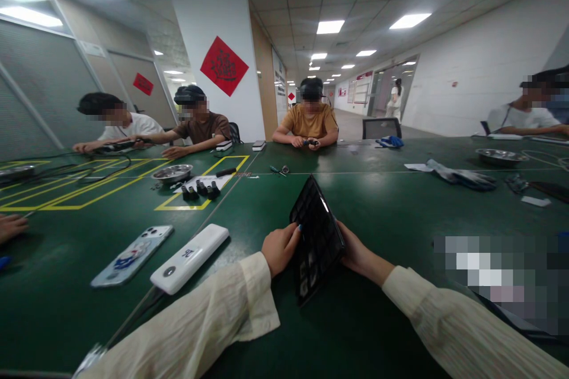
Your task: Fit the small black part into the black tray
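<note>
A flat black tablet-like panel with a dark, glossy face marked by faint squares stands tilted over the green table. My left hand grips its left edge, the thumb laid on the face beside a small blue spot. From the right side, my right hand holds the panel's other edge, its fingers partly hidden behind it. To the left of my left hand lie a white power bank with a cable and a phone in a clear patterned case.
Several black cylindrical parts and a metal bowl sit ahead on the left. Pliers lie beyond the panel, gloves and another bowl to the right. Several people wearing headsets sit around the green table.
</note>
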Motion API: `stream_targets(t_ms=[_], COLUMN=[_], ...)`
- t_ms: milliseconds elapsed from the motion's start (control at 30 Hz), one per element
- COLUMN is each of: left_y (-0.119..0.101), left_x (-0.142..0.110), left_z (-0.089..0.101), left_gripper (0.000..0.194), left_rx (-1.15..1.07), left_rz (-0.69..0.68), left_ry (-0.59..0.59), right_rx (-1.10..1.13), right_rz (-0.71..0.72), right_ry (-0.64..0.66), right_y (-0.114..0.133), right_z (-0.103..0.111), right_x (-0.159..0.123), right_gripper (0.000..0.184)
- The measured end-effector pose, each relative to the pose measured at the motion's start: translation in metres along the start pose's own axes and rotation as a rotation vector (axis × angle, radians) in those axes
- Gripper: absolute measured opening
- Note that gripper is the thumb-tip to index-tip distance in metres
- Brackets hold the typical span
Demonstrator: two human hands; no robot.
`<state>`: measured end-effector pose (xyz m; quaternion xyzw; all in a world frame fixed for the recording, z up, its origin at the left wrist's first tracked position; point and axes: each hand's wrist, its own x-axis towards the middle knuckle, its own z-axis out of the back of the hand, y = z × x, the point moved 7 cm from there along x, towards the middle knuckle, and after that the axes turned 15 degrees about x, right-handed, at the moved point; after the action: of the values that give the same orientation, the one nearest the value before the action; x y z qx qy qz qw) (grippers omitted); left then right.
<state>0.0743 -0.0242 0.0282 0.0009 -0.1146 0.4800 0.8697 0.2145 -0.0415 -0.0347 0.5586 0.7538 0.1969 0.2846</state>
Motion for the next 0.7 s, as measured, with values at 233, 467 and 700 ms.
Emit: stream_targets(t_ms=[233,467,700], left_y=[-0.0010,-0.0017,-0.0002], left_x=[-0.0008,-0.0004,0.0003], left_z=[0.0021,0.0016,0.0007], left_gripper=[0.038,0.033,0.040], left_rx=[0.025,0.037,-0.001], left_rz=[-0.007,-0.031,-0.011], left_ry=[0.008,0.002,-0.005], right_rx=[-0.005,0.007,0.010], right_rz=[0.011,0.003,-0.016], right_ry=[-0.009,-0.008,-0.047], right_y=[0.0009,-0.0003,0.0004], right_z=[0.0008,-0.0012,-0.0019], right_x=[0.0003,-0.0001,-0.0032], right_gripper=[0.032,0.033,0.032])
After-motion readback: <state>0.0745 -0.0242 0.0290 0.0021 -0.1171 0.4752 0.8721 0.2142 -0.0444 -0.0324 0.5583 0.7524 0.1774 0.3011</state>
